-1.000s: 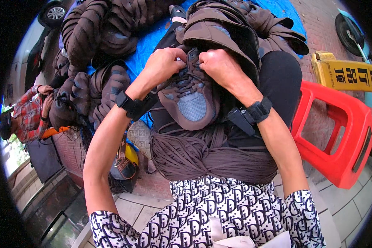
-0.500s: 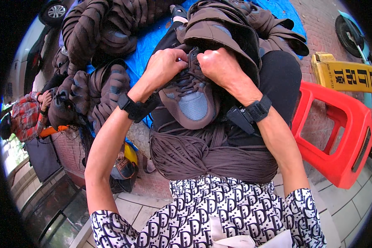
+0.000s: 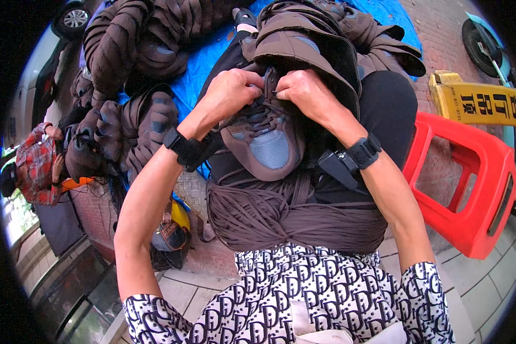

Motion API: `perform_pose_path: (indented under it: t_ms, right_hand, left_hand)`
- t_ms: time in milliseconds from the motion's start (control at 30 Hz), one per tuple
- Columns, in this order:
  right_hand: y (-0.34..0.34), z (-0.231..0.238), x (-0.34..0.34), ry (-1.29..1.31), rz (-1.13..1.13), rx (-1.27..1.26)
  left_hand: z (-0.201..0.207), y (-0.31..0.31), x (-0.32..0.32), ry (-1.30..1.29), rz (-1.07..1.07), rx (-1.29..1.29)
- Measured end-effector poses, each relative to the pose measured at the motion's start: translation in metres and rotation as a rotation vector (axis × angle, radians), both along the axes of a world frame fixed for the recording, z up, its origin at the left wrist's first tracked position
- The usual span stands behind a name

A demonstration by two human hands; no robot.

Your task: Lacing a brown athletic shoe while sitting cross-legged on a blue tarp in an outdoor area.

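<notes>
A brown shoe upper (image 3: pixel 268 150) with a light-blue mesh toe lies across my lap, toe pointing toward me. Dark shoelace (image 3: pixel 259 119) crisscrosses its front. At the upper left of the lacing, my left hand (image 3: pixel 233 93) is closed in a pinch, its fingertips at the lace beside the tongue. Opposite it, my right hand (image 3: pixel 305 93) pinches a thin dark lace end by the eyelets. Parts of both laces are hidden behind the fingers. Against my waist rests a thick bundle of brown laces (image 3: pixel 292 221). More stacked uppers (image 3: pixel 292 49) lean just beyond my hands.
Nested piles of brown uppers (image 3: pixel 112 46) lie on a blue tarp (image 3: pixel 203 63). To the right stand a red plastic stool (image 3: pixel 470 229) and a yellow sign board (image 3: pixel 476 100). A person in a plaid shirt (image 3: pixel 37 163) sits at the left. A yellow-and-dark bag (image 3: pixel 175 229) rests on the ground.
My right hand has turned slightly and its fingers have loosened from a fist into a pinch. My left hand has barely moved. At the left, the other person's hands have moved apart.
</notes>
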State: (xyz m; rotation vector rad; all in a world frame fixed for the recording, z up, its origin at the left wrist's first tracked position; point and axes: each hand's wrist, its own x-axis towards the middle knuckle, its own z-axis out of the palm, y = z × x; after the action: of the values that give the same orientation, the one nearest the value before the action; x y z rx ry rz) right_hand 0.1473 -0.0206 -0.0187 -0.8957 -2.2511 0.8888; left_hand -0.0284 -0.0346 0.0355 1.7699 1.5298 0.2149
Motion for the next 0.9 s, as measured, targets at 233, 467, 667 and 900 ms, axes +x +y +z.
perform_pose_path:
  t_ms: [233,467,667,900]
  right_hand:
    - [-0.009,0.011,-0.006,-0.279,-0.085,0.331]
    - [-0.009,0.016,-0.010,-0.163,-0.145,0.355]
    - [-0.010,0.018,-0.008,0.069,-0.211,-0.288]
    - [-0.014,0.016,-0.013,0.009,-0.143,0.282]
  left_hand:
    - [-0.006,0.012,0.008,0.223,-0.215,0.072]
    - [0.000,0.007,0.011,0.207,-0.192,0.004]
    - [-0.003,0.002,0.009,0.206,-0.104,0.067]
    - [-0.006,0.003,0.007,0.222,-0.124,0.113]
